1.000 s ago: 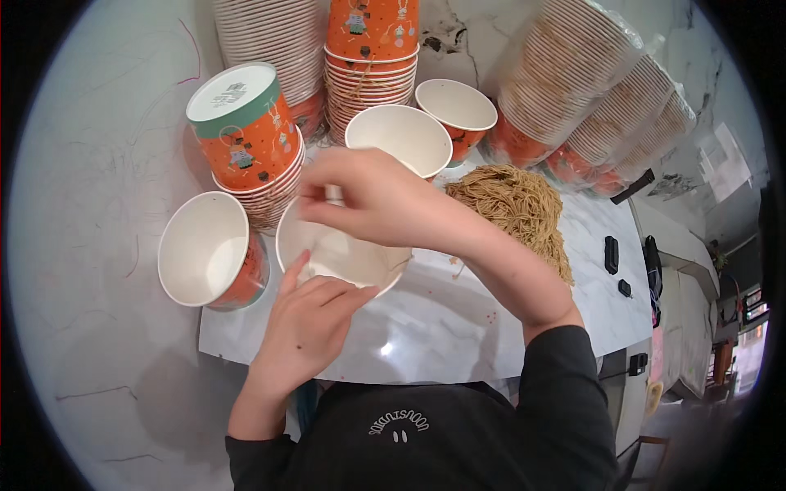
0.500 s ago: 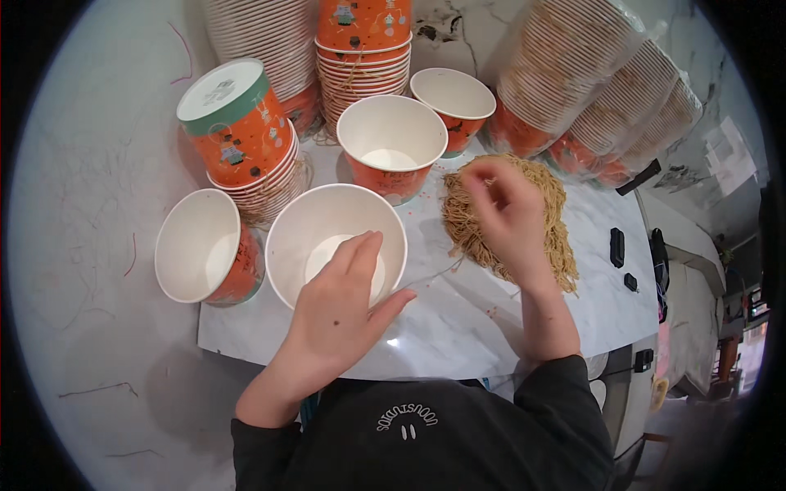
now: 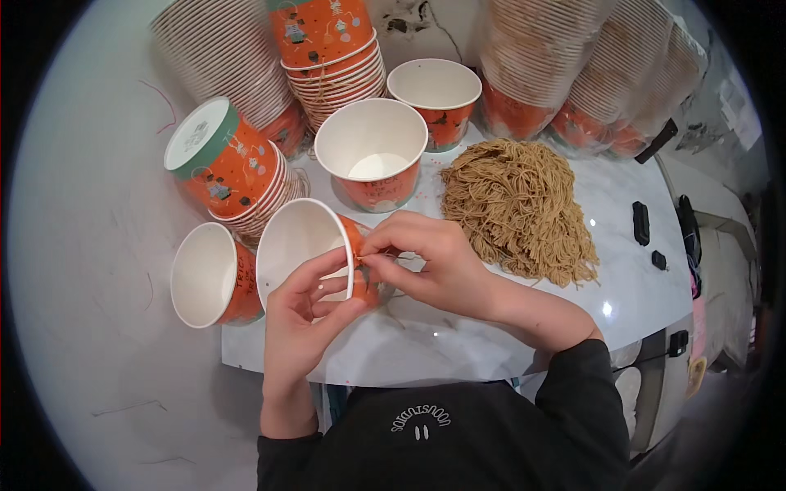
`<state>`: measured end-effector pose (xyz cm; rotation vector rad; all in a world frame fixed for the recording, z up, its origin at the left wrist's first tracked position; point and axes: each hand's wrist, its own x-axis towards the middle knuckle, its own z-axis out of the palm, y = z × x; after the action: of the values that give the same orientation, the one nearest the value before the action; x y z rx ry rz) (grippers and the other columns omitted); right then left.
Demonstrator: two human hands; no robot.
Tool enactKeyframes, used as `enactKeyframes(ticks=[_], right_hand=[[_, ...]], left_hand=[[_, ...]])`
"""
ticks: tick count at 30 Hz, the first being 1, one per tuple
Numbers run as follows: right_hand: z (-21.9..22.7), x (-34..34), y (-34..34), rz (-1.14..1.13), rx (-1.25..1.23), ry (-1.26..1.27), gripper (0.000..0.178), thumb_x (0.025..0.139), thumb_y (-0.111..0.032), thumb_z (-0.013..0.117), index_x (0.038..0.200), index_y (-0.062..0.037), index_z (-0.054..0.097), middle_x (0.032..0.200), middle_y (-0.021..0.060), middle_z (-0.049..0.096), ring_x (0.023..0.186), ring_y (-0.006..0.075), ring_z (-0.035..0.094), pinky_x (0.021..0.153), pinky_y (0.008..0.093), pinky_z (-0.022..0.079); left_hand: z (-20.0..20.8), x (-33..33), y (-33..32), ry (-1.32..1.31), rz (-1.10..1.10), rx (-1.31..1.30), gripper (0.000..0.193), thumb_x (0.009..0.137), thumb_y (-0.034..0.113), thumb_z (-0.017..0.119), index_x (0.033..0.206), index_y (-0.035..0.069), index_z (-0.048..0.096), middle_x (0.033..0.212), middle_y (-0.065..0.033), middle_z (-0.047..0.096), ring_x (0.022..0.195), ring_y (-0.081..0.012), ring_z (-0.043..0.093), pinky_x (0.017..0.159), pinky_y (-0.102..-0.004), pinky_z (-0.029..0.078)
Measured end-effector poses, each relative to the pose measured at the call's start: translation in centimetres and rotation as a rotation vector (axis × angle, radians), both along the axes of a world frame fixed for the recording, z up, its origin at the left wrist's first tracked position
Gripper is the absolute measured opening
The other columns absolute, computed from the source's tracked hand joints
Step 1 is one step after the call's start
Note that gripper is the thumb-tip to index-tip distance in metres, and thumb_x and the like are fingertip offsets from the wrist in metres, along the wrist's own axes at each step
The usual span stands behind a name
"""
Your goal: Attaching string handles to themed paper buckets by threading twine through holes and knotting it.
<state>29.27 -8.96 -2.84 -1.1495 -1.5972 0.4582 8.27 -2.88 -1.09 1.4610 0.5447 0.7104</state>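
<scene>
My left hand (image 3: 302,319) grips an orange paper bucket (image 3: 296,233) by its white rim, with fingers inside and the thumb outside. The bucket is tilted, its white mouth facing left and toward me. My right hand (image 3: 446,266) is closed in a pinch at the bucket's outer wall, just below the rim, holding a thin end of tan string. How the string runs through or along the wall is hidden by my fingers. Right of that hand lies a heap of tan strings (image 3: 520,209) on the white marbled table (image 3: 458,344).
Single open buckets stand at left (image 3: 205,278), behind the held bucket (image 3: 372,139) and farther back (image 3: 434,86). An upturned stack (image 3: 225,164) and a taller stack (image 3: 327,41) with strings stand back left. Wrapped stacks (image 3: 540,41) line the back right. Small black objects (image 3: 641,223) lie at right.
My right hand has moved from the string heap left to the bucket's outer wall. My left hand has taken hold of the rim, and the bucket has gone from upright to tilted.
</scene>
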Motion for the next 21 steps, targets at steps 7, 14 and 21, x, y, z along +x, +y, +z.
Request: enactKeyframes(ticks=[7, 14, 21], right_hand=[[-0.1, -0.3, 0.4, -0.009, 0.056, -0.046, 0.011, 0.086, 0.002, 0.072, 0.097, -0.0005, 0.070, 0.091, 0.0088, 0.070, 0.081, 0.0229, 0.068, 0.068, 0.0322, 0.055], [0.0, -0.3, 0.2, -0.012, 0.045, -0.076, 0.011, 0.086, 0.003, 0.072, 0.096, -0.0007, 0.072, 0.090, 0.0088, 0.070, 0.080, 0.0231, 0.068, 0.068, 0.0314, 0.055], [-0.1, 0.3, 0.6, 0.039, 0.020, -0.106, 0.015, 0.085, 0.002, 0.074, 0.099, -0.0024, 0.073, 0.092, 0.0090, 0.071, 0.082, 0.0254, 0.069, 0.071, 0.0335, 0.056]], left_hand=[[-0.5, -0.6, 0.1, -0.028, -0.027, -0.067, 0.057, 0.086, -0.011, 0.072, 0.139, -0.008, 0.052, 0.130, -0.0194, 0.064, 0.117, -0.0257, 0.067, 0.087, -0.0299, 0.062], [-0.1, -0.1, 1.3, 0.030, -0.016, -0.236, 0.035, 0.097, -0.003, 0.064, 0.131, -0.007, 0.057, 0.115, -0.0149, 0.071, 0.098, -0.0170, 0.072, 0.085, -0.0277, 0.060], [-0.1, 1.0, 3.4, 0.138, -0.029, -0.165, 0.015, 0.096, 0.002, 0.068, 0.108, -0.006, 0.068, 0.099, -0.0106, 0.073, 0.085, -0.0116, 0.072, 0.079, -0.0253, 0.061]])
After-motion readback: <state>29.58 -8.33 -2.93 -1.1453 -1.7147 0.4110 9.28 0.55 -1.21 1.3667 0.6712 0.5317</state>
